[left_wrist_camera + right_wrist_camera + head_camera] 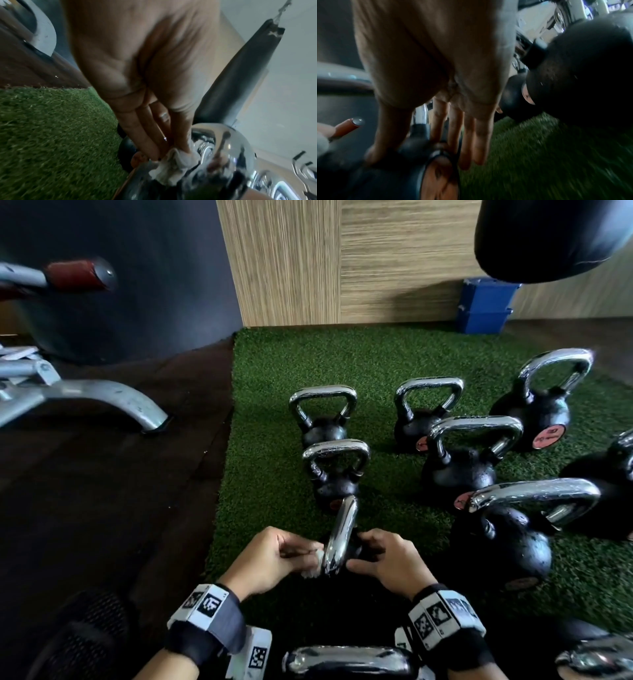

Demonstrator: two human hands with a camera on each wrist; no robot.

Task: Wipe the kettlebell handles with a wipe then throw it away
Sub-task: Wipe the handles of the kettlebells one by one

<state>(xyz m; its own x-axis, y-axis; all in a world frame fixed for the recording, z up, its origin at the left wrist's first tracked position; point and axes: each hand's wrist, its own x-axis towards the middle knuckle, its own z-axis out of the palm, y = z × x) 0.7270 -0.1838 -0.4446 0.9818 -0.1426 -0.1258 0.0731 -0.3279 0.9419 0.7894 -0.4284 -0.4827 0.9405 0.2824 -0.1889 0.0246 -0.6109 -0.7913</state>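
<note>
A small black kettlebell stands on the green turf right in front of me, its chrome handle seen edge-on. My left hand pinches a crumpled white wipe against the left side of that handle. The left wrist view shows the wipe bunched under my fingertips on the shiny handle. My right hand grips the kettlebell's black body from the right. In the right wrist view the thumb and fingers straddle the body above its orange label.
Several other kettlebells with chrome handles stand on the turf ahead and to the right, a big one close by. Another handle lies under my wrists. A grey machine leg stands on the dark floor at left. Blue boxes sit by the wall; a black punching bag hangs above.
</note>
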